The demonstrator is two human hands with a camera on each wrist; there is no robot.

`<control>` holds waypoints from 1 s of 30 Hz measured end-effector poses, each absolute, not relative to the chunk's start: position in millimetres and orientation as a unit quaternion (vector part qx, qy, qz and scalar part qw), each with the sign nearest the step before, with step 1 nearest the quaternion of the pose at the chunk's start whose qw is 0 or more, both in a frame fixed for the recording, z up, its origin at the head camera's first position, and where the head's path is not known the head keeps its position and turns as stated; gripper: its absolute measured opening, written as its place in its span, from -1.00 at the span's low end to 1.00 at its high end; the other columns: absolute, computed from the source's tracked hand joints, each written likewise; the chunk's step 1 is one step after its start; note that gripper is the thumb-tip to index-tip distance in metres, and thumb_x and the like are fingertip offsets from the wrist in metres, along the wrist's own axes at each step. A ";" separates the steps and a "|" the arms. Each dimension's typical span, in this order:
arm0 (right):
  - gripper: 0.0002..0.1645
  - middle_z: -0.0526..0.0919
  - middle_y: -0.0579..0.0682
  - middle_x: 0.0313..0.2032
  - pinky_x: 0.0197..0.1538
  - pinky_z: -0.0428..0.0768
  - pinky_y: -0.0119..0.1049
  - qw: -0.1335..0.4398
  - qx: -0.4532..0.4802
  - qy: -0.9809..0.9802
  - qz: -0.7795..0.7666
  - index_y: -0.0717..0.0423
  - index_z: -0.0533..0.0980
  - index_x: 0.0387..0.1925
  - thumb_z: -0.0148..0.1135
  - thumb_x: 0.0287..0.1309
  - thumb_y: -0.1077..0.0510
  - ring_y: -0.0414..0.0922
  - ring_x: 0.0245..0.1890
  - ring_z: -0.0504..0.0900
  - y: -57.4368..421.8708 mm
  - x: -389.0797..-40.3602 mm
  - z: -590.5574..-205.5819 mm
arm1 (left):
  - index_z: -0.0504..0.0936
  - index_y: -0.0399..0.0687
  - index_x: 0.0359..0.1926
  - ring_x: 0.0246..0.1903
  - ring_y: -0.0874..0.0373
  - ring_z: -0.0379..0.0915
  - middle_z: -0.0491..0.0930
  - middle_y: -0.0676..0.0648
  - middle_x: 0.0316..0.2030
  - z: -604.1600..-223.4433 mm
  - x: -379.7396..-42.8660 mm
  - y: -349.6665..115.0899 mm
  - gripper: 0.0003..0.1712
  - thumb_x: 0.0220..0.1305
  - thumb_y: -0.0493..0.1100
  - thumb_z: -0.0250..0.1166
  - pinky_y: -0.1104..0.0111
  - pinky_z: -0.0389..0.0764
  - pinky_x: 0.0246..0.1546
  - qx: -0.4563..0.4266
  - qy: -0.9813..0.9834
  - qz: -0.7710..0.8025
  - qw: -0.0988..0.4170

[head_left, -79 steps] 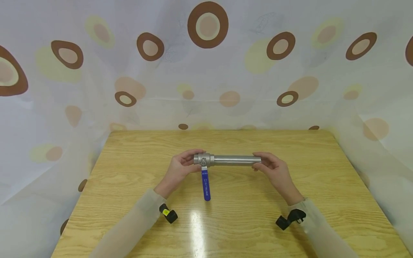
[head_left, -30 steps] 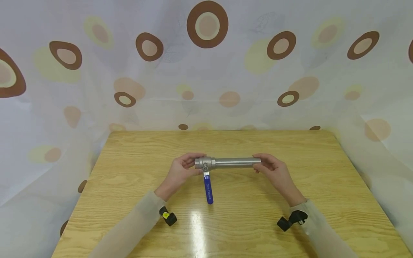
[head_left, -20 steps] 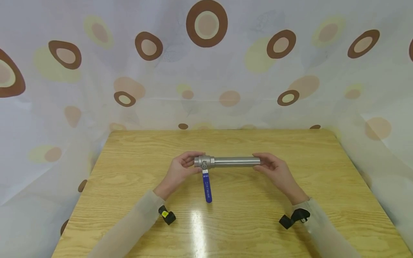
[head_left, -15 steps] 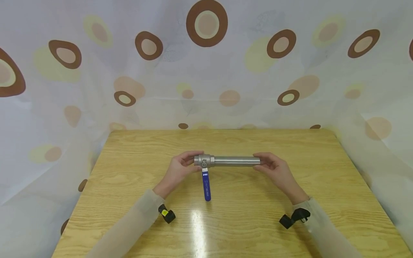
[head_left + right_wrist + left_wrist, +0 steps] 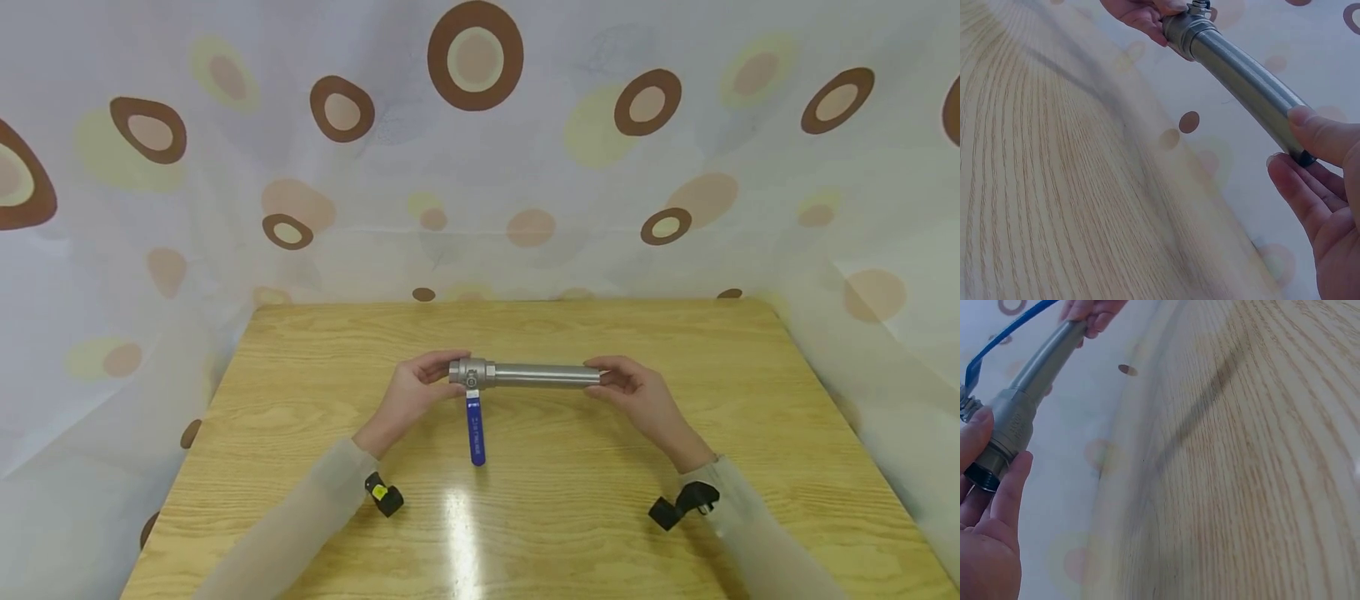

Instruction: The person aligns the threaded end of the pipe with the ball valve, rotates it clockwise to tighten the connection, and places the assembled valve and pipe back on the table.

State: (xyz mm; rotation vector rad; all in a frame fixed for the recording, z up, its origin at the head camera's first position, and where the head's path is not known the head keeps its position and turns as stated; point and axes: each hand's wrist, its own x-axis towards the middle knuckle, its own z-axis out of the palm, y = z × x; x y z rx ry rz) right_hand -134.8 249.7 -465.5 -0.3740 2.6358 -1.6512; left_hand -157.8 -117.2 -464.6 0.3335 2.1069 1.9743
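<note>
A steel ball valve (image 5: 472,372) with a blue lever handle (image 5: 476,429) is joined to a straight metal pipe (image 5: 543,375), held level above the table in the head view. The lever points toward the person. My left hand (image 5: 408,396) grips the valve body between thumb and fingers; its open threaded end shows in the left wrist view. At the pipe's far end, my right hand (image 5: 641,400) pinches the tube. In the right wrist view the thumb (image 5: 1322,134) lies on the pipe's side, and the other fingers sit at its dark open end.
The wooden table (image 5: 555,517) spreads below both hands. A pale sheet patterned with brown and yellow ovals (image 5: 525,150) hangs behind it and along both sides. Black wrist cameras (image 5: 386,496) are strapped over the light sleeves.
Over the last second the valve and pipe have moved slightly up and left in the head view. The lever's tip has moved up a little. Both hands keep their hold.
</note>
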 end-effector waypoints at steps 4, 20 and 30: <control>-0.52 0.69 0.15 -0.10 -0.13 0.71 -0.44 0.013 -0.117 0.840 -0.529 0.18 0.58 0.24 0.41 0.32 0.21 -0.31 -0.18 0.68 248.6 -133.4 -464.4 | 0.62 -0.15 0.29 0.34 -0.07 0.49 0.61 -0.11 0.30 -466.9 -159.7 -117.4 -0.43 0.25 -0.38 0.45 0.14 0.54 0.35 0.116 0.715 0.678 0.124; -0.52 0.68 0.24 -0.01 -0.08 0.71 -0.44 0.027 -0.116 0.831 -0.543 0.24 0.57 0.22 0.41 0.31 0.23 -0.33 -0.15 0.68 250.6 -139.1 -474.3 | 0.58 -0.20 0.32 0.33 -0.09 0.50 0.51 -0.17 0.37 -472.7 -168.7 -115.4 -0.43 0.29 -0.39 0.42 0.25 0.62 0.26 0.104 0.709 0.681 0.149; -0.51 0.70 0.23 0.04 -0.06 0.72 -0.41 0.036 -0.110 0.841 -0.528 0.22 0.58 0.22 0.43 0.29 0.20 -0.26 -0.11 0.71 248.1 -143.3 -481.3 | 0.57 -0.26 0.32 0.32 -0.14 0.51 0.51 -0.24 0.35 -478.2 -178.4 -118.3 -0.41 0.27 -0.38 0.43 0.26 0.65 0.21 0.103 0.737 0.653 0.141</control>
